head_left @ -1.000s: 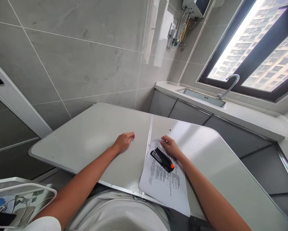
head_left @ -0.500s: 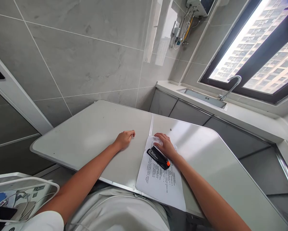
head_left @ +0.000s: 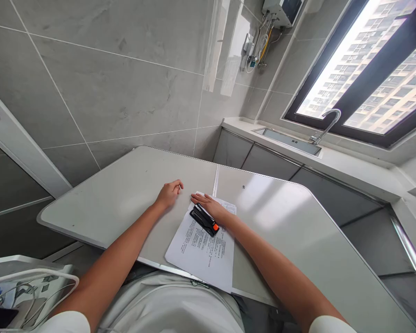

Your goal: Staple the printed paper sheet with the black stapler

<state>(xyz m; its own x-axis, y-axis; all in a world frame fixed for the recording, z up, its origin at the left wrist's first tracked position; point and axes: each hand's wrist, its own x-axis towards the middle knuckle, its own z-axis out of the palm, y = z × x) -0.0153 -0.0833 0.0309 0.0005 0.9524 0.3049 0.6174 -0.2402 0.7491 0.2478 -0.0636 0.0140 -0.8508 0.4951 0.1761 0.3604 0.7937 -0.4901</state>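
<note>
My right hand (head_left: 209,206) lies flat on a printed sheet of paper (head_left: 197,259), fingers stretched to the left. Just below those fingers a black stapler (head_left: 202,219) with an orange end rests on the sheet, slanting down to the right. Whether the hand touches the stapler is hard to see. My left hand (head_left: 169,194) hovers over or rests on the table left of the paper, its fingers curled in, with nothing visible in them. The paper's lower edge hangs past the table's near edge.
The white folding table (head_left: 114,189) has a seam down its middle. A counter with a sink (head_left: 291,141) and a faucet (head_left: 327,127) runs along the window at right. At lower left stands a white bin-like holder (head_left: 30,273) with cables in it.
My right hand has moved left, and the paper and stapler have shifted left and turned with it. My left hand has drawn slightly left, its fingers a little looser.
</note>
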